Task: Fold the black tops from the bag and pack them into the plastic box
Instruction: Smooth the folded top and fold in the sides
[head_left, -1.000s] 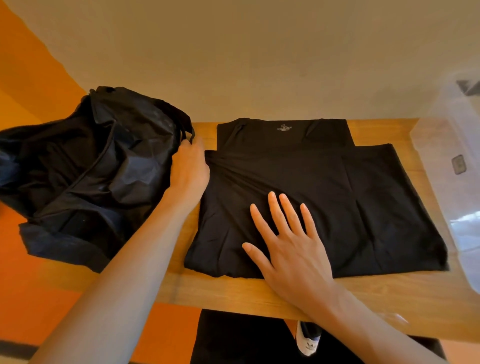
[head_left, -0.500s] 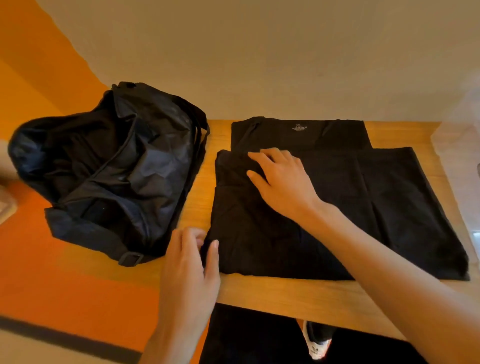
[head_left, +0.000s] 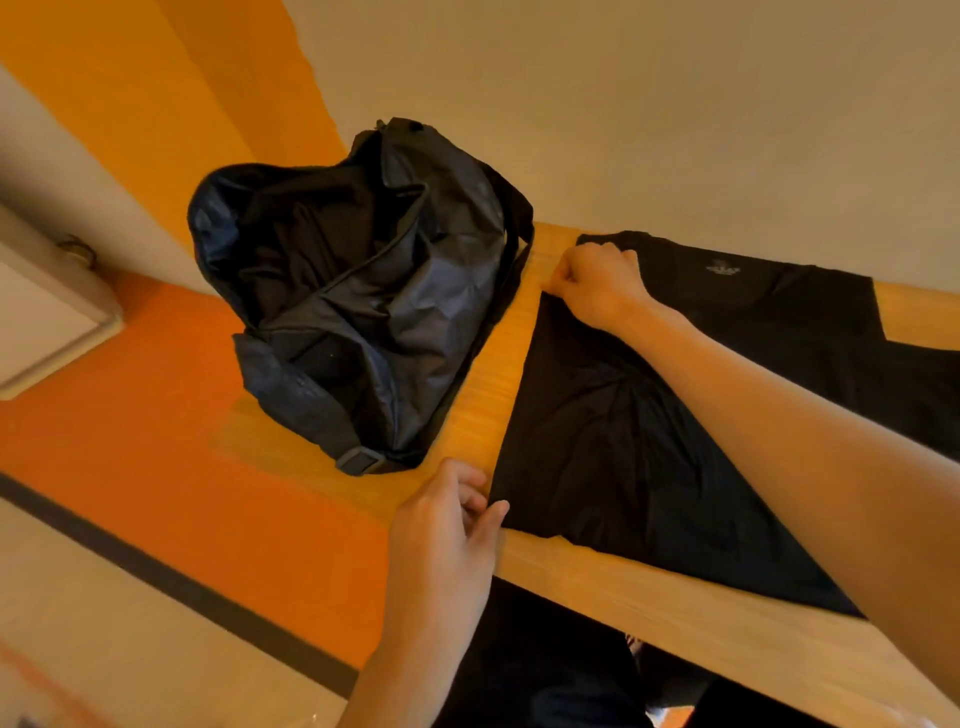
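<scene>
A flat-laid black fabric top (head_left: 623, 457) is pinched at its near-left corner by the left hand (head_left: 441, 519) and gripped at its far-left corner by the right hand (head_left: 597, 291). A crumpled black shiny-fabric bag (head_left: 353, 312) is seen just left of both grips on the wooden table (head_left: 493, 395).

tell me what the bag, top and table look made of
Bag: thin synthetic, likely nylon; slight sheen, crisp crinkles.
Top: soft matte knit, probably cotton; limp folds, no shine.
Table: wood or wood-look laminate; pale straight grain, smooth.
</scene>
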